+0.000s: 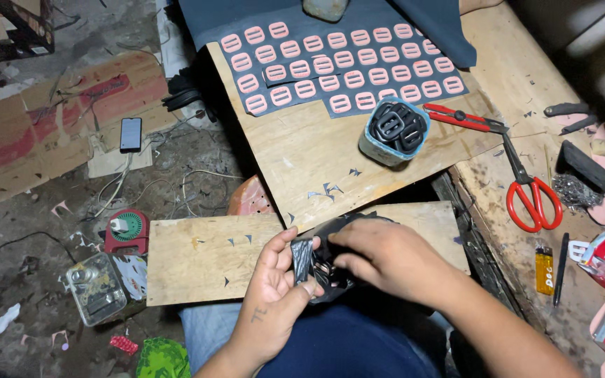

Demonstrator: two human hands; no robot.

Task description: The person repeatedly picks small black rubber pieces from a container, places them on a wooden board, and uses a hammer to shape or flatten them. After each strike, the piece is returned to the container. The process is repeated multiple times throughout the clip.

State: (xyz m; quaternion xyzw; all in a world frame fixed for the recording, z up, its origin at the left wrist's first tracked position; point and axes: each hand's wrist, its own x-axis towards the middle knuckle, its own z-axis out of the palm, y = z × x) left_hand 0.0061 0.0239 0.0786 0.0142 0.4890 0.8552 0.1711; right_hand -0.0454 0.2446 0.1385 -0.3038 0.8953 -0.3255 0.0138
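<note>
Both hands over near edge of plank (pixel 197 259): left hand (pixel 274 287) pinches black strap (pixel 304 257), fingers closed; right hand (pixel 383 259) curled over black piece (pixel 330 280), grip closed. Strap likely light, soft, floppy; best held near fold. Cup of buckles (pixel 393 129) sits on board (pixel 302 147) beyond, scissors (pixel 526 185) right.

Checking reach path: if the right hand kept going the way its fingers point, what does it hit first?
The right hand points left, so it would likely first meet the black strap piece held in the left hand, which it already touches. Depth is unclear.
</note>
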